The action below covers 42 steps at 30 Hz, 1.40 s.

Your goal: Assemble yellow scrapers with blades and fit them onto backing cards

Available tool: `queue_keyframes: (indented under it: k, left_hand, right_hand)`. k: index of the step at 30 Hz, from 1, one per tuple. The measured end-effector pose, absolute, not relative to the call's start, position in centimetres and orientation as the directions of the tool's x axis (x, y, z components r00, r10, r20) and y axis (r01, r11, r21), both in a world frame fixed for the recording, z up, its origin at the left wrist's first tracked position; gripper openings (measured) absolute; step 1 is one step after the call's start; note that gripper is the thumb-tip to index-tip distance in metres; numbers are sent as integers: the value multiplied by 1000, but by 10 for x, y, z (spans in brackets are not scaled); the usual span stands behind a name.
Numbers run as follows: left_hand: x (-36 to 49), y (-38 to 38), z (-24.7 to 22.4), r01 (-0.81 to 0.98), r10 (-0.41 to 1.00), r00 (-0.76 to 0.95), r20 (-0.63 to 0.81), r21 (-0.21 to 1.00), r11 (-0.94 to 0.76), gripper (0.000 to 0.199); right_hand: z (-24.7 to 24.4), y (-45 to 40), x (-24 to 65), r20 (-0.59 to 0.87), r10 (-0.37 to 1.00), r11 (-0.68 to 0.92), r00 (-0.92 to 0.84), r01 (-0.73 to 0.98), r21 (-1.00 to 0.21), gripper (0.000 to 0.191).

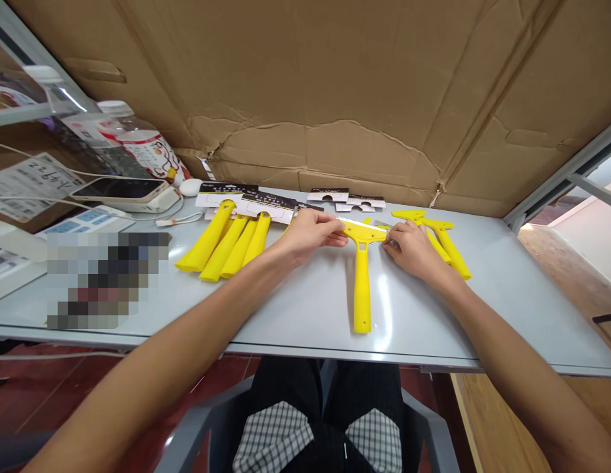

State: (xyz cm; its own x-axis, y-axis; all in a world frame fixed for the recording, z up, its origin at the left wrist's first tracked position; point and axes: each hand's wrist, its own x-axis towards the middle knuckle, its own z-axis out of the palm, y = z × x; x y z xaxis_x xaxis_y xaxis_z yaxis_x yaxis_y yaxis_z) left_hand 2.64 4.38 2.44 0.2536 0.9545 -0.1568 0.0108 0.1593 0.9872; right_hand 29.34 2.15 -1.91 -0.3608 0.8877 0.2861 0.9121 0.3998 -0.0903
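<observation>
A yellow scraper (362, 282) with a wide head and a long handle lies between my hands, its handle pointing toward me. My left hand (315, 230) pinches the left end of the head. At the head's right end, the fingers of my right hand (408, 244) are closed by a thin metal strip. Several yellow handles (229, 246) with black-and-white cards (271, 205) on them lie to the left. More yellow scrapers (451, 249) without cards rest just right of my right hand, partly hidden by it.
Loose cards (359, 202) lie behind the scraper on the white table (295, 309). Bottles (142, 144), a phone (121, 188), a cable and a white box stand at the left. A cardboard sheet (310, 85) walls the back; metal posts flank the sides.
</observation>
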Motion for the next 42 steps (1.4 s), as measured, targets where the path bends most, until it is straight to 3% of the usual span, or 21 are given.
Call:
queue_keyframes:
  k: [6, 11, 15, 20, 34, 42]
  left_hand:
    - [28, 40, 25, 17, 951, 265, -159, 987, 160, 15]
    - [33, 35, 23, 19, 944, 277, -177, 984, 178, 13]
    - [42, 26, 20, 36, 929, 321, -183, 983, 181, 14]
    - [49, 17, 20, 61, 918, 349, -187, 982, 177, 19]
    - [49, 18, 18, 60, 919, 348, -185, 983, 175, 18]
    - [48, 16, 23, 85, 917, 351, -190, 982, 171, 20]
  right_hand:
    - [-15, 23, 301, 372, 891, 348, -259, 917, -196, 17]
    - [-2, 15, 292, 569, 814, 432, -120, 779, -454, 14]
    - [2, 2, 271, 573, 812, 494, -109, 649, -578, 11]
    - [-2, -9, 251, 603, 759, 589, -244, 651, -479, 13]
    - [-6, -8, 250, 569, 769, 567, -290, 720, -400, 17]
    - [-7, -9, 253, 580, 737, 612, -348, 706, -355, 42]
